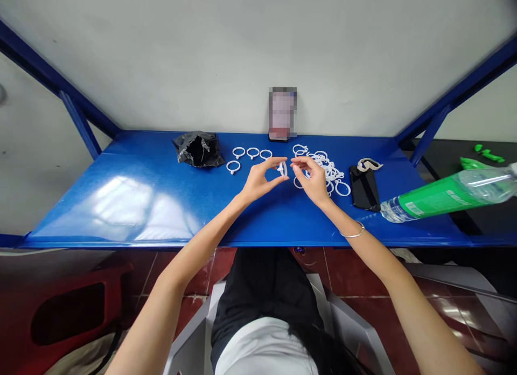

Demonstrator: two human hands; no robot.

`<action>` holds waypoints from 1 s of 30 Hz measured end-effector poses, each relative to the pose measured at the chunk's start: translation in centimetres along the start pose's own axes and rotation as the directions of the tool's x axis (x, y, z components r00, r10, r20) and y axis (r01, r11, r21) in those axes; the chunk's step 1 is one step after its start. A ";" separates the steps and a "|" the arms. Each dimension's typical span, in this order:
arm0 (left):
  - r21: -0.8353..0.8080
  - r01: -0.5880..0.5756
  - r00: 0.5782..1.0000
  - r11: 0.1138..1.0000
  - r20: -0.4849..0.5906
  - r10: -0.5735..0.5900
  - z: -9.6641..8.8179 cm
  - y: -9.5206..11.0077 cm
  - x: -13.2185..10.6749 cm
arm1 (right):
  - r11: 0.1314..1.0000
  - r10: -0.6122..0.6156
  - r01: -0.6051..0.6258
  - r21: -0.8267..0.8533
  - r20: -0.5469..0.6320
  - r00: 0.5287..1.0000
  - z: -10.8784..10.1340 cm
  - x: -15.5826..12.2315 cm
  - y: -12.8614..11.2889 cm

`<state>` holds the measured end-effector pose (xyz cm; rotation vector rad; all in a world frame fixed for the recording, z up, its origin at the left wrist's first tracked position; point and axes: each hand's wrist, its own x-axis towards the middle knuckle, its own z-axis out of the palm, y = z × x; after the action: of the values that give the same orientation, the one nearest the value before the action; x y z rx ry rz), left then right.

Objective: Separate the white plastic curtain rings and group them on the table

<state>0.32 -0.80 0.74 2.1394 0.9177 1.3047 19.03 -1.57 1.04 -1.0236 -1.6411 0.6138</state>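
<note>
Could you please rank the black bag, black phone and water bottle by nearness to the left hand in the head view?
From the left hand, holding a white ring:
1. black bag, to its left.
2. black phone, on the right.
3. water bottle, far right.

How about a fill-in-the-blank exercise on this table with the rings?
1. The left hand holds a white ___ above the table.
2. The label on the bottle is ___.
3. The black bag lies to the ___ of the four spread-out rings.
Missing words: ring; green; left.
</note>
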 end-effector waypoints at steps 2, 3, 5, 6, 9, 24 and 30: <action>-0.053 0.009 1.000 0.999 -0.016 -0.009 -0.1 0.4 0.1 | 0.991 0.101 -0.104 0.089 0.037 0.994 0.0 0.2 0.4; -0.075 0.012 1.000 0.997 -0.021 -0.013 -0.1 0.5 0.2 | 0.978 0.146 -0.155 0.143 0.068 0.987 0.1 0.3 0.6; -0.104 0.019 1.000 0.994 -0.023 -0.021 -0.2 0.6 0.3 | 0.934 0.221 -0.253 0.251 0.149 0.964 0.2 0.4 0.9; -0.111 0.022 0.999 0.994 -0.021 -0.024 -0.2 0.6 0.3 | 0.908 0.248 -0.297 0.295 0.191 0.950 0.2 0.4 1.1; -0.110 0.025 1.000 0.994 -0.014 -0.027 -0.2 0.6 0.3 | 0.843 0.302 -0.387 0.373 0.267 0.915 0.3 0.5 1.4; 0.009 0.033 0.999 0.999 -0.010 -0.033 0.1 -0.3 0.1 | 0.841 0.320 -0.378 0.387 0.208 0.924 -0.2 0.9 1.1; 0.017 0.028 0.999 0.999 -0.042 -0.027 0.3 -0.9 0.1 | 0.838 0.326 -0.370 0.400 0.177 0.929 -0.2 0.9 1.1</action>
<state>0.34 -0.12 0.08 2.1127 0.9747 1.3369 19.52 -0.27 0.69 -0.9756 -1.3206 1.2333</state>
